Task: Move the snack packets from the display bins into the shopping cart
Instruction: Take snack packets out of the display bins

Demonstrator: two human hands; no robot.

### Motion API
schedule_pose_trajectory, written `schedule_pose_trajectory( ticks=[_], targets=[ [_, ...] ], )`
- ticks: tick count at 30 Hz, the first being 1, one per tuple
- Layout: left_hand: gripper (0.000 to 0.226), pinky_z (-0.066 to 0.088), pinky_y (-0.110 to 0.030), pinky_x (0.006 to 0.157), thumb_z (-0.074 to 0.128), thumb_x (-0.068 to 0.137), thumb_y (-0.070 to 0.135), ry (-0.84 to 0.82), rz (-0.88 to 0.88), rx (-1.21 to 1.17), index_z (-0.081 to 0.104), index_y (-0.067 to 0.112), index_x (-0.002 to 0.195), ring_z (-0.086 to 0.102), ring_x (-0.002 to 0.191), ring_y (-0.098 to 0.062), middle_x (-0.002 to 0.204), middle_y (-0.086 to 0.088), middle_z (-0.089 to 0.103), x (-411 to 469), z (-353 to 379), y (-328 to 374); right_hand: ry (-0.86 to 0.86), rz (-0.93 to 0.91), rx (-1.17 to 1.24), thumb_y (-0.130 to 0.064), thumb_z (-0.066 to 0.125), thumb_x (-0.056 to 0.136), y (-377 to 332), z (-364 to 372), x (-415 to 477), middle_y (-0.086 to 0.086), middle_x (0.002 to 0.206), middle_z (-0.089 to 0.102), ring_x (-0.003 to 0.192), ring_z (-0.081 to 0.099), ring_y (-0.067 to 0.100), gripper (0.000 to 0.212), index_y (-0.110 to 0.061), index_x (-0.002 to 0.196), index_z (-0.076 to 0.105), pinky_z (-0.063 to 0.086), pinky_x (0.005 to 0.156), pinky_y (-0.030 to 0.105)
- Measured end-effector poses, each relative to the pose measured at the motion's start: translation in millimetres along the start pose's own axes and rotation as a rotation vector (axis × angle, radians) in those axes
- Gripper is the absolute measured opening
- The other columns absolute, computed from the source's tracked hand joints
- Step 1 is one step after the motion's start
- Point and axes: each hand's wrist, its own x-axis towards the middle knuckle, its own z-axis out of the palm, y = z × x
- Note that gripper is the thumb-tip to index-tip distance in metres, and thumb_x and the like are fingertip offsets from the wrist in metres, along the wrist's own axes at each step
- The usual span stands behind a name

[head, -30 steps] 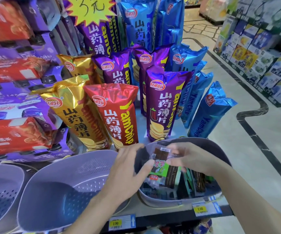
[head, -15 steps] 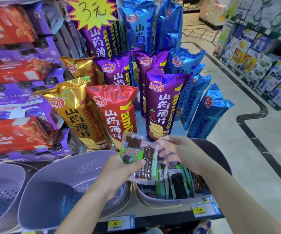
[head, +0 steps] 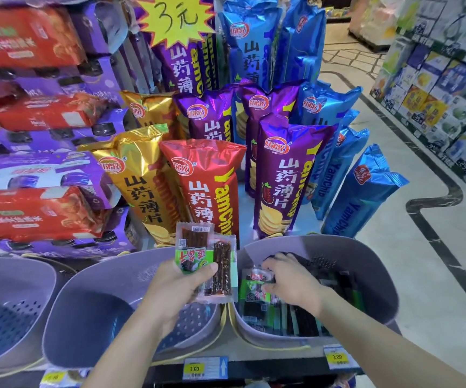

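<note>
My left hand holds a small stack of clear snack packets with green labels and dark strips, raised between the two nearer bins. My right hand is down inside the right grey bin, fingers closed on a green-labelled packet at the top of the pile. More dark and green packets fill that bin's bottom. The shopping cart is not in view.
A middle grey perforated bin and a left grey bin stand on the same shelf, with price tags on its front edge. Tall yam chip bags stand close behind. A tiled aisle runs to the right.
My left hand has kept the packets and lifted them slightly left. My right hand let go of them and dropped back into the right bin onto another packet.
</note>
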Motion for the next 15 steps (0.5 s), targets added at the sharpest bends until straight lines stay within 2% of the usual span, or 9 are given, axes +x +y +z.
schedule_pose_trajectory(
  ticks=[3,6,10,13,15],
  targets=[
    [0.010,0.049,-0.033,0.073,0.082,0.091,0.025,0.008,0.001,-0.001,0.084,0.034,0.094,0.067,0.068,-0.006,0.092,0.002,0.083,-1,2,0,0.050,-0.077,-0.067,-0.037,0.072,0.093,-2,3,-2,0.001,0.125,0.048,0.117,0.040,0.023,0.039,-0.023,0.128,0.060,0.040,0.101,0.037],
    [0.009,0.052,-0.035,0.077,0.082,0.092,0.024,0.009,-0.003,-0.007,0.083,0.024,0.100,0.074,0.083,-0.011,0.097,0.004,0.083,-1,4,0,0.067,-0.116,-0.076,-0.036,0.073,0.091,-3,2,-6,-0.002,0.120,0.045,0.113,0.038,0.021,0.029,-0.025,0.115,0.059,0.039,0.100,0.035],
    [0.012,0.050,-0.033,0.075,0.082,0.092,0.024,0.014,-0.008,-0.008,0.082,0.023,0.103,0.074,0.077,-0.005,0.096,0.006,0.083,1,7,1,0.051,-0.110,0.036,-0.032,0.076,0.090,-5,-3,-13,-0.006,0.111,0.054,0.108,0.040,0.019,0.027,-0.034,0.102,0.051,0.043,0.096,0.038],
    [0.013,0.048,-0.032,0.072,0.082,0.091,0.023,0.017,-0.006,-0.004,0.082,0.022,0.104,0.072,0.069,0.002,0.095,0.006,0.083,2,9,2,-0.015,-0.077,0.179,-0.027,0.077,0.090,-5,-2,-18,-0.006,0.112,0.056,0.108,0.048,0.018,0.029,-0.037,0.099,0.052,0.048,0.096,0.039],
    [0.014,0.050,-0.032,0.074,0.082,0.091,0.024,0.014,-0.012,0.001,0.081,0.022,0.105,0.075,0.076,0.000,0.097,0.007,0.083,2,9,3,-0.069,-0.061,0.292,-0.023,0.077,0.090,-3,-4,-23,-0.008,0.114,0.057,0.103,0.057,0.013,0.029,-0.038,0.097,0.053,0.053,0.092,0.036]
  ],
)
